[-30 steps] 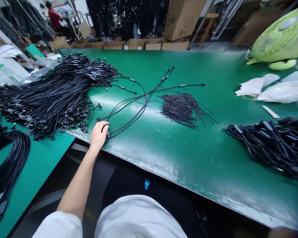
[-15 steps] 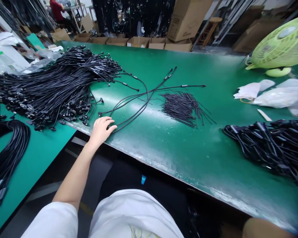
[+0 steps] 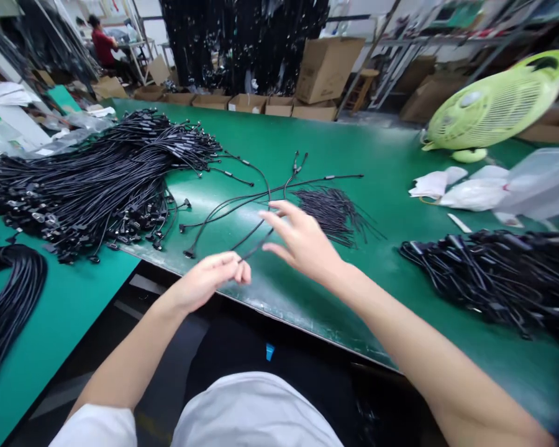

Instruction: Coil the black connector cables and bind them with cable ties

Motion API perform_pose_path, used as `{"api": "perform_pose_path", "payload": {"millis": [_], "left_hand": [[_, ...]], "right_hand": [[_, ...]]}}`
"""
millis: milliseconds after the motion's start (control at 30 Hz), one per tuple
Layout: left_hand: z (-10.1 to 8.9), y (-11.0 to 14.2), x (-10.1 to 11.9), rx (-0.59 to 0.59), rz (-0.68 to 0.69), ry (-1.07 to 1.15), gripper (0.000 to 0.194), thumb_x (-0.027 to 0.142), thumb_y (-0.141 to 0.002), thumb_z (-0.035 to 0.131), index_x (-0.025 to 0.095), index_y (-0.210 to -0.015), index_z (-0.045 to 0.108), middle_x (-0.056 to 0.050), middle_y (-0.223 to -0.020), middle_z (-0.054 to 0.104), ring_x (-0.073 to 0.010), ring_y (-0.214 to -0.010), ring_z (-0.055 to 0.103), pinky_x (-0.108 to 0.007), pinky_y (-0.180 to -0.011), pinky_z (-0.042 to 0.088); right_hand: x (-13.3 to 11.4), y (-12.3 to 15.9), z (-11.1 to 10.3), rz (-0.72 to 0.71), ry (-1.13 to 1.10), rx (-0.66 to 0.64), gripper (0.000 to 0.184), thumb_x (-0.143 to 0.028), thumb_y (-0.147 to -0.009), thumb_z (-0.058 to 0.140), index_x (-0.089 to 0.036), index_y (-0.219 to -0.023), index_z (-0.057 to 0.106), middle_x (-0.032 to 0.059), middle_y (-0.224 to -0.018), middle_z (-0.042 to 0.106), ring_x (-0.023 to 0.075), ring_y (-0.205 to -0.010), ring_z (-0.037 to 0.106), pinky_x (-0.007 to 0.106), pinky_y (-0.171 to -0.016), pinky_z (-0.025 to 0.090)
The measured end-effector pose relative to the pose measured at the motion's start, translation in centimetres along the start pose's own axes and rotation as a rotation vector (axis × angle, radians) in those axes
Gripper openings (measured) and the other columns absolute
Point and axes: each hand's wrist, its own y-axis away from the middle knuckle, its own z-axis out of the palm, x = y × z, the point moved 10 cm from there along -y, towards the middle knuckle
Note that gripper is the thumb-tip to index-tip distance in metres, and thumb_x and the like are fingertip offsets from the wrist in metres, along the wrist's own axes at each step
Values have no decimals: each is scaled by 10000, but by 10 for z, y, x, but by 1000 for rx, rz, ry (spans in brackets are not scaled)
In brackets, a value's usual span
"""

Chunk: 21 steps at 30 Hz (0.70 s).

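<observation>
Green tabletop [image 3: 377, 298] here, big cable heap [image 3: 121, 167] left, thin black strips [image 3: 328, 214] mid-table, bundled cables [image 3: 498, 279] right!

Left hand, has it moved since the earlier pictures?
Yes, the left hand has moved rightward, farther from the big cable heap.

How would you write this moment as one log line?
left hand: pinching black cable | right hand: open above green table | cable heap: left | green fan: right

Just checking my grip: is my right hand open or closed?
Open: your right hand has fingers and thumb apart; your left hand grips a cable.
</observation>
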Motion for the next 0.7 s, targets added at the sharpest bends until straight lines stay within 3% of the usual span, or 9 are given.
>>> {"api": "perform_pose_path", "payload": {"millis": [67, 167, 233, 300, 367, 433, 567, 633, 700], "left_hand": [[19, 13, -5, -140, -39, -32, 343, 375, -919, 502, 166, -676, 623, -81, -922, 594, -175, -817, 541, -297, -767, 427], [0, 29, -20, -75, -100, -18, 331, 350, -915, 527, 169, -670, 657, -75, -938, 583, -175, -863, 530, -284, -792, 414], [-29, 38, -31, 70, -125, 82, 314, 343, -904, 550, 169, -660, 645, -67, -946, 578, -171, -871, 529, -278, -798, 412], [-48, 45, -40, 149, -161, 140, 223, 333, -888, 582, 175, -764, 681, -64, -922, 596, -159, -813, 534, -282, -775, 417], [-50, 45, -43, 128, -193, 130, 194, 314, -872, 612, 190, -995, 695, -45, -783, 607, -147, -719, 530, -277, -717, 414], [-44, 41, -39, 82, -187, 140, 268, 282, -850, 639, 180, -1096, 668, -26, -715, 597, -126, -653, 522, -254, -661, 410], [-39, 35, -24, 53, -101, 438, 110, 214, -807, 643, 121, -752, 624, -22, -832, 581, 14, -442, 379, -150, -458, 351], [-45, 38, -15, 27, -16, 637, 236, 247, -850, 609, 112, -665, 551, 17, -741, 540, 66, -334, 197, -105, -340, 250], [-62, 41, -5, 65, 125, 766, 299, 293, -866, 626, 120, -647, 518, 51, -676, 516, 80, -289, 116, -75, -280, 184]], "right_hand": [[28, -23, 21, 76, 63, -130, 216, -281, -962, 495, -168, -1068, 647, 107, -1116, 653, 208, -1038, 570, 341, -857, 453], [91, -61, 21, 239, 143, -166, 235, -189, -967, 438, -110, -1022, 653, 151, -1017, 675, 220, -939, 572, 308, -755, 407], [126, -83, -2, 311, 177, -114, 261, -178, -970, 418, -60, -1063, 632, 194, -1047, 657, 229, -930, 562, 311, -742, 379], [144, -102, -36, 322, 215, -39, 335, -190, -997, 351, 2, -1078, 614, 203, -1056, 641, 209, -931, 555, 308, -756, 357], [142, -116, -78, 279, 256, 79, 471, -217, -1022, 218, 67, -1090, 588, 190, -1070, 622, 172, -962, 545, 305, -779, 341], [132, -122, -117, 221, 280, 185, 543, -275, -1023, 157, 62, -1140, 567, 170, -1123, 606, 151, -1020, 529, 301, -802, 330], [149, -100, -161, 281, 428, 175, 554, -395, -1026, 187, -41, -1252, 548, 152, -1173, 613, 183, -1062, 556, 303, -759, 333], [166, -69, -164, 323, 543, 122, 510, -388, -1034, 212, -77, -1242, 558, 150, -1109, 648, 192, -950, 600, 291, -681, 329], [173, -28, -149, 320, 614, 27, 402, -383, -1024, 302, -142, -1172, 587, 118, -1006, 679, 161, -731, 585, 258, -585, 294]]}}
